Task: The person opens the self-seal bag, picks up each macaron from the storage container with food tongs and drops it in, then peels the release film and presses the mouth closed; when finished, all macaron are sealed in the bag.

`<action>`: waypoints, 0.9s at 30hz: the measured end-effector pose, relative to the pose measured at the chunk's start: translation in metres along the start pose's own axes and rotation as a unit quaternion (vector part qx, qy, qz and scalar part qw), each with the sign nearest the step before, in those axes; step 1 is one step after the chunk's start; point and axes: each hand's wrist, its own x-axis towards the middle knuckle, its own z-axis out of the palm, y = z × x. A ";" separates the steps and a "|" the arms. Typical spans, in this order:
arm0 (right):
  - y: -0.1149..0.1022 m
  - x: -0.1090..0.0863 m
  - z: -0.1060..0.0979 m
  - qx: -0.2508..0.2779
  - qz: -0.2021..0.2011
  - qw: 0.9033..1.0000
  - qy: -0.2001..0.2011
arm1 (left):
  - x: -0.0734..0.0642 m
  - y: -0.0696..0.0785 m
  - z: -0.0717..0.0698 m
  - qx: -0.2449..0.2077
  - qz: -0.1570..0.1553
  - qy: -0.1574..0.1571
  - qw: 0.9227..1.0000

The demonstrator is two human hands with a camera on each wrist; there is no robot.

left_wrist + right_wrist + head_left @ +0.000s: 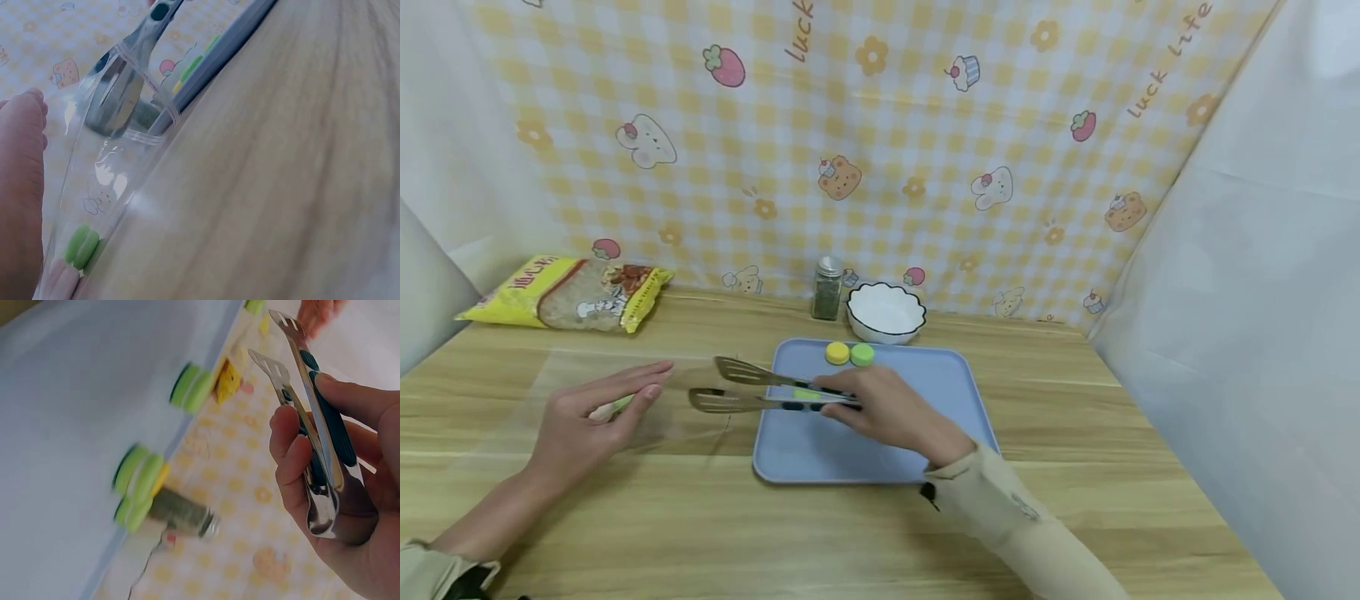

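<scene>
My right hand [880, 408] grips metal tongs [737, 400] with dark handle pads, above the left part of a blue tray [865, 467]. The tongs' slotted ends stand apart with nothing seen between them, close to the mouth of a clear zip bag [112, 175]. Inside the bag lie a green macaron [81, 247] and a pinkish one [62, 281]. My left hand [587, 417] is at the bag, its fingers and thumb extended and slightly apart. On the tray sit a yellow macaron [837, 353], a green macaron [862, 354] and another green macaron [807, 393], partly behind the tongs.
Behind the tray stand a white scalloped bowl [886, 312] and a glass seasoning jar [827, 290]. A yellow food packet [572, 292] lies at the back left. A checked cloth [910, 125] hangs behind the wooden table [1112, 467].
</scene>
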 end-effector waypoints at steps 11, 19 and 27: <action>0.039 -0.053 -0.037 0.018 0.016 0.998 0.061 | 0.006 0.009 0.000 -0.012 0.000 0.004 1.000; 0.057 -0.081 -0.058 0.031 0.067 0.996 0.040 | 0.004 0.006 0.001 -0.011 -0.003 0.003 1.000; 0.069 -0.097 -0.074 0.004 0.104 0.994 0.025 | 0.004 0.007 0.001 -0.004 -0.003 0.002 1.000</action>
